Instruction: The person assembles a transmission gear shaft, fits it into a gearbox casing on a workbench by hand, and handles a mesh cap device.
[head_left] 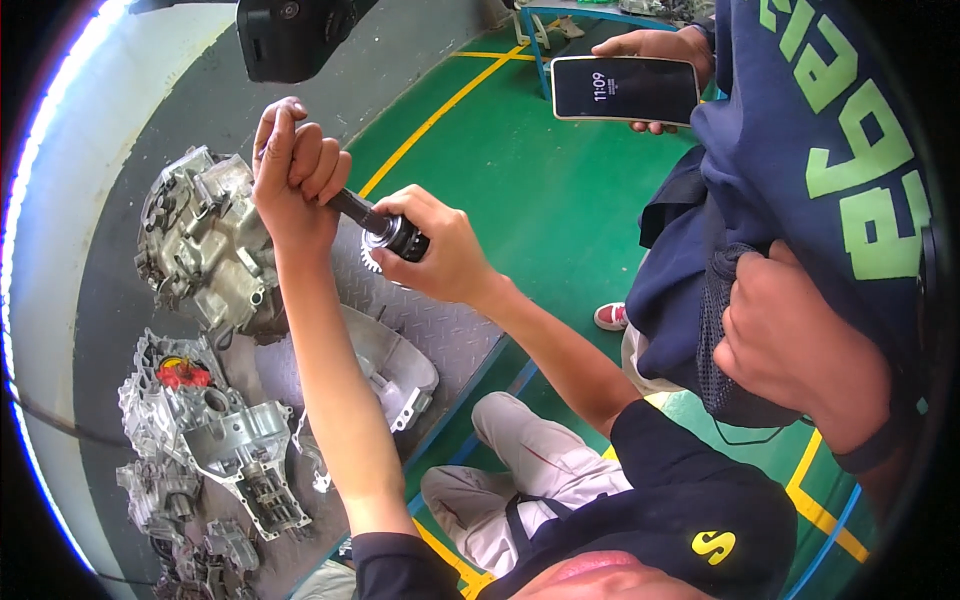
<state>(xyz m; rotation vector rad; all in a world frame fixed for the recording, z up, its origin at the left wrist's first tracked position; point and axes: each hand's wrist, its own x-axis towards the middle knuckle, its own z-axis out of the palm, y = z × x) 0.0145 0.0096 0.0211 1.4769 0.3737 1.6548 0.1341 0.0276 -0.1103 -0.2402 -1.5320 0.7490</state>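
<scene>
My left hand is closed around the upper end of a dark splined gear shaft, held tilted above the bench. Lower down, my right hand grips the same shaft at its thick end, where a shiny ring and black toothed parts show between thumb and fingers. A pale toothed gear edge appears just beside that end; whether it belongs to the shaft I cannot tell. Beyond my left forearm stands a large metal gearbox casing. My fingers hide the shaft's far end.
A grey bench carries a curved metal cover, an opened aluminium housing and several other castings along the wall. At the right, close by, another person in a dark blue top holds a phone. A dark device hangs overhead.
</scene>
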